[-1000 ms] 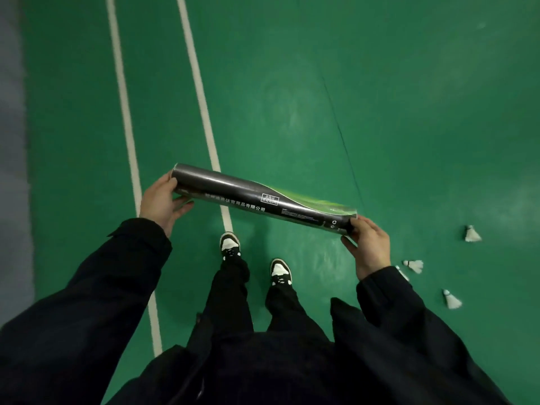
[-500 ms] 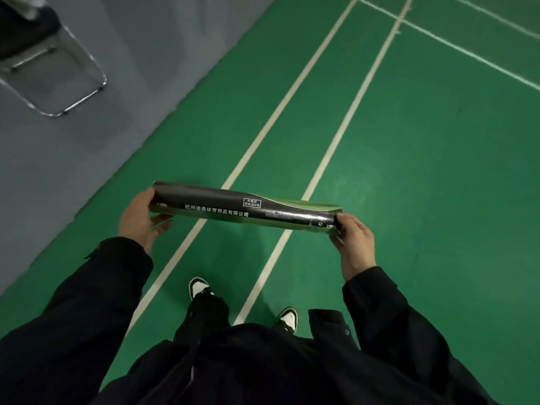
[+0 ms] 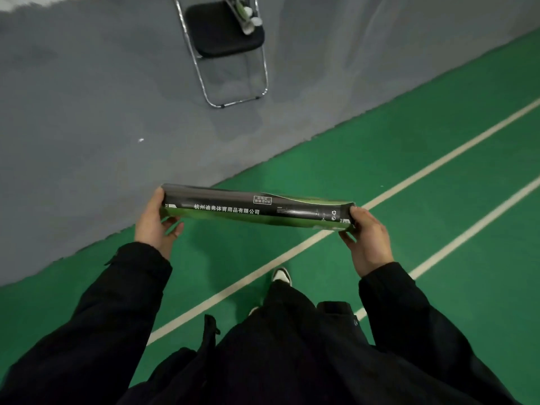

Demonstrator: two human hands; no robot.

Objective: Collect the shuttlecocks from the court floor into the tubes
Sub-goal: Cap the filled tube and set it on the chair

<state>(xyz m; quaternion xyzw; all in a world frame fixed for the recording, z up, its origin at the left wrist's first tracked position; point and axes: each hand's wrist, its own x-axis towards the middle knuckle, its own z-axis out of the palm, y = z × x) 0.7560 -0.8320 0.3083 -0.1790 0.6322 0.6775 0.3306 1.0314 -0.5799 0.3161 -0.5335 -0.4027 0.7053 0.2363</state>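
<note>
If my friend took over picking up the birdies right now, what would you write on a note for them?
Left hand: cups one end of the tube, fingers curled under it.
Right hand: grips the other end.
The tube is held level at waist height, over the edge where the green court meets the grey floor.
A folding chair stands ahead on the grey floor, with what looks like another tube and some white bits on its seat.
Done: cannot tell how many are inside the tube.
Left: no shuttlecocks are on the floor in this view; look elsewhere on the court.
</note>
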